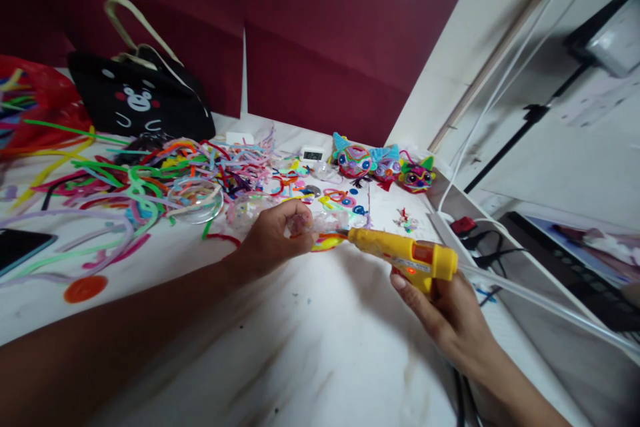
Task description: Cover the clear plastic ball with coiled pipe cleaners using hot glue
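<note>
My right hand (pixel 450 313) is wrapped around the grip of a yellow hot glue gun (pixel 395 250), whose small orange light glows. A long clear glue stick (pixel 530 293) sticks out of its back. The nozzle points left at the fingertips of my left hand (pixel 277 230). That hand is closed, thumb against curled fingers; what they pinch is too blurred to make out. Right by the fingertips and under the nozzle shows a curved orange and yellow pipe-cleaner piece (pixel 330 242); whether it is held or lies on the table I cannot tell. Behind the left hand is a clear plastic shape (pixel 247 210).
Tangled pipe cleaners (pixel 145 180) cover the table's left side, with a clear round dish (pixel 196 201) among them. Several decorated animal-face ornaments (pixel 355 159) stand at the back beside a small digital display (pixel 313 155). A black bag (pixel 145 100) leans on the backdrop. Cables (pixel 493 240) lie right.
</note>
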Action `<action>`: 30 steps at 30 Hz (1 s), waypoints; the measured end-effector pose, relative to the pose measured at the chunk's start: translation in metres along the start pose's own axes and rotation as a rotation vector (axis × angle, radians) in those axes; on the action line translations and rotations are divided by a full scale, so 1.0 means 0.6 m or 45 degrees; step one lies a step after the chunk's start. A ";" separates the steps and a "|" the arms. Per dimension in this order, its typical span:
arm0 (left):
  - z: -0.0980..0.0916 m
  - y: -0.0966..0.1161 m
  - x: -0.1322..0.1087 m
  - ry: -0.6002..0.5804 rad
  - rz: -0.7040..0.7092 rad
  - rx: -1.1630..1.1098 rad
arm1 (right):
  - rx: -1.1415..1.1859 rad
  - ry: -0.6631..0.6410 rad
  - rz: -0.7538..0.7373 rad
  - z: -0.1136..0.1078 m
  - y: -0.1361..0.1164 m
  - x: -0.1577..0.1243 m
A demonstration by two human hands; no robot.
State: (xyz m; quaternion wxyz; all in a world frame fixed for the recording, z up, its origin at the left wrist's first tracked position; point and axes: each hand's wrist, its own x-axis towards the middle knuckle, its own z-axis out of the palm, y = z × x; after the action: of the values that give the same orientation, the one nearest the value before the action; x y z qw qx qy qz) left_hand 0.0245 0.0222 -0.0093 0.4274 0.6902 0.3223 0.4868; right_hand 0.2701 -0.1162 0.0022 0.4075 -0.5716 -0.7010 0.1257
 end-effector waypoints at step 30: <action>0.003 -0.008 -0.002 -0.068 -0.038 0.012 | 0.020 -0.006 -0.092 0.015 -0.002 -0.008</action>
State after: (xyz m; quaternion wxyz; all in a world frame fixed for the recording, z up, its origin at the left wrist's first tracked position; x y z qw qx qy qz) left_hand 0.0257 0.0226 -0.0148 0.4398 0.7000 0.3233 0.4604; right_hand 0.2627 -0.1183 -0.0046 0.4146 -0.5426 -0.7210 0.1178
